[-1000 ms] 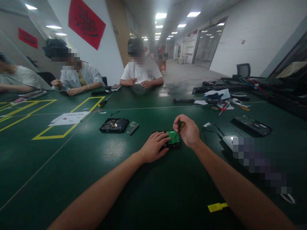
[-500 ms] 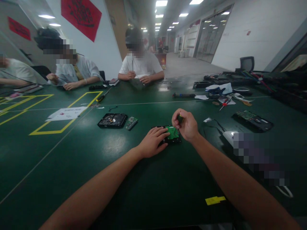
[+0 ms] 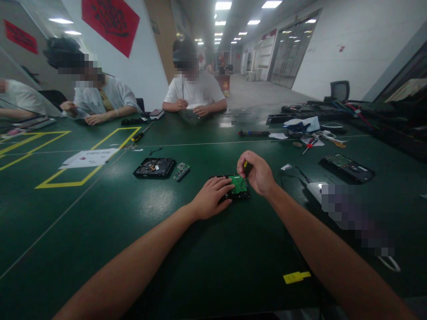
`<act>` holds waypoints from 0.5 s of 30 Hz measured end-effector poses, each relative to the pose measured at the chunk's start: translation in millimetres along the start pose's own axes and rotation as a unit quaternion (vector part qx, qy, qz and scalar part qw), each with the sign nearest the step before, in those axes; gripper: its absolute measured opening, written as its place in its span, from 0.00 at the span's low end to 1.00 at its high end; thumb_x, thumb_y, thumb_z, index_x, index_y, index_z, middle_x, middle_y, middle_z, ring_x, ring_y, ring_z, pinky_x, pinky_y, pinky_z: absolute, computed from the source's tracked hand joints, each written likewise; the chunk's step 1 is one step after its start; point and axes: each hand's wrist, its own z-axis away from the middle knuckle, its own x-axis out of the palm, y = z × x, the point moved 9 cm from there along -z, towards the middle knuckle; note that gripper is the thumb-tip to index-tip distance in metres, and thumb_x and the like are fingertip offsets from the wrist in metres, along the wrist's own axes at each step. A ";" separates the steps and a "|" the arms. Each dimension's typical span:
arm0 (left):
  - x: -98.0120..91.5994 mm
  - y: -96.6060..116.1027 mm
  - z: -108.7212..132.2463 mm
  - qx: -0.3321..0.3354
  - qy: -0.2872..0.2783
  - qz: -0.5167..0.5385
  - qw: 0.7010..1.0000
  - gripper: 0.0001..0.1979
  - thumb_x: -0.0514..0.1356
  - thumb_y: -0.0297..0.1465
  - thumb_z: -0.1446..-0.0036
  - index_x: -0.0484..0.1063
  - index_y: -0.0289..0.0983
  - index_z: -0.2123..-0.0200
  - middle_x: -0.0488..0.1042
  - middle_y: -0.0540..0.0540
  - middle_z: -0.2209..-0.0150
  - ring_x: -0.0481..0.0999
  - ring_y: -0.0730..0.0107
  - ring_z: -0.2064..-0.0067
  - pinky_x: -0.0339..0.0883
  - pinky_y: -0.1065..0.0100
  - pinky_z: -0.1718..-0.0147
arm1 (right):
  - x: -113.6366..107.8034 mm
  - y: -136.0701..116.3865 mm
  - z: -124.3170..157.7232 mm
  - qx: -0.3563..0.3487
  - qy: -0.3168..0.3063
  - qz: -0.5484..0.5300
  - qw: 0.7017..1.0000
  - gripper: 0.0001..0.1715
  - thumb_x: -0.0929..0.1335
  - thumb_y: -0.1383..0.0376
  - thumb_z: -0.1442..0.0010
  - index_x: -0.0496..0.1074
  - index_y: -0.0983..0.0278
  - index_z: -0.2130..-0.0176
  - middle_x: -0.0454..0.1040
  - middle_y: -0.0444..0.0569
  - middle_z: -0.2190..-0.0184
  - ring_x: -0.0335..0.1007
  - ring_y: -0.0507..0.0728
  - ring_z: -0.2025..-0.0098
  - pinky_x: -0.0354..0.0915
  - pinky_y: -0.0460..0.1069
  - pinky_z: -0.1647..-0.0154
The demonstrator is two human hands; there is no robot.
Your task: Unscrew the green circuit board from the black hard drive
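A hard drive (image 3: 245, 194) with a green circuit board (image 3: 237, 186) facing up lies flat on the table before me. My left hand (image 3: 211, 198) rests across its left side, fingers stretched over the top and thumb near the front edge. My right hand (image 3: 255, 172) is closed around a small screwdriver (image 3: 247, 165) with a yellow-and-black handle. Its thin shaft slants down to the right part of the board; exactly where the tip touches is too small to tell. Left of the hands sit an opened black drive casing (image 3: 155, 167) and a loose circuit board (image 3: 182, 171).
Another hard drive (image 3: 347, 168) lies to the right, beyond a partly blurred pale device (image 3: 322, 195) with a cable. Farther back are a red screwdriver (image 3: 309, 145), a dark cylindrical tool (image 3: 254, 133) and papers (image 3: 89, 158). Yellow tape (image 3: 296, 278) marks the near edge. Several people sit opposite.
The whole view has shifted slightly left. My right hand has turned a little around the screwdriver, showing more of its handle. My left hand stays on the hard drive.
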 end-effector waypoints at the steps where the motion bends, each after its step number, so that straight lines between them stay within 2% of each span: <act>1: -0.1 0.0 -0.1 0.001 -0.001 0.000 1.000 0.28 0.60 0.40 0.30 0.64 0.44 0.30 0.65 0.41 0.29 0.62 0.46 0.28 0.54 0.40 0.30 | 0.4 0.4 -0.1 0.004 -0.004 0.005 1.000 0.18 0.68 0.50 0.35 0.72 0.59 0.69 0.67 0.42 0.78 0.60 0.53 0.77 0.53 0.49 0.75; 5: -0.9 0.1 -0.2 0.001 -0.001 -0.004 1.000 0.27 0.60 0.40 0.30 0.64 0.44 0.30 0.65 0.41 0.29 0.62 0.46 0.28 0.54 0.40 0.29 | -0.2 0.5 0.1 0.009 -0.016 0.004 1.000 0.23 0.64 0.47 0.35 0.76 0.60 0.69 0.63 0.43 0.80 0.57 0.53 0.77 0.53 0.50 0.74; 12: -1.2 1.4 -0.6 0.004 0.003 -0.002 1.000 0.27 0.60 0.39 0.30 0.64 0.43 0.31 0.66 0.40 0.30 0.63 0.47 0.28 0.54 0.41 0.30 | -5.5 -0.8 2.5 -0.012 0.019 -0.006 1.000 0.13 0.70 0.54 0.40 0.71 0.60 0.70 0.67 0.43 0.73 0.63 0.54 0.72 0.59 0.51 0.69; 15: 0.1 0.2 -0.7 0.003 0.002 0.000 1.000 0.27 0.61 0.39 0.30 0.64 0.45 0.31 0.66 0.41 0.30 0.63 0.47 0.28 0.55 0.40 0.30 | -4.6 0.5 3.6 -0.010 0.026 -0.014 1.000 0.13 0.71 0.55 0.40 0.68 0.59 0.69 0.66 0.41 0.72 0.65 0.53 0.72 0.60 0.51 0.69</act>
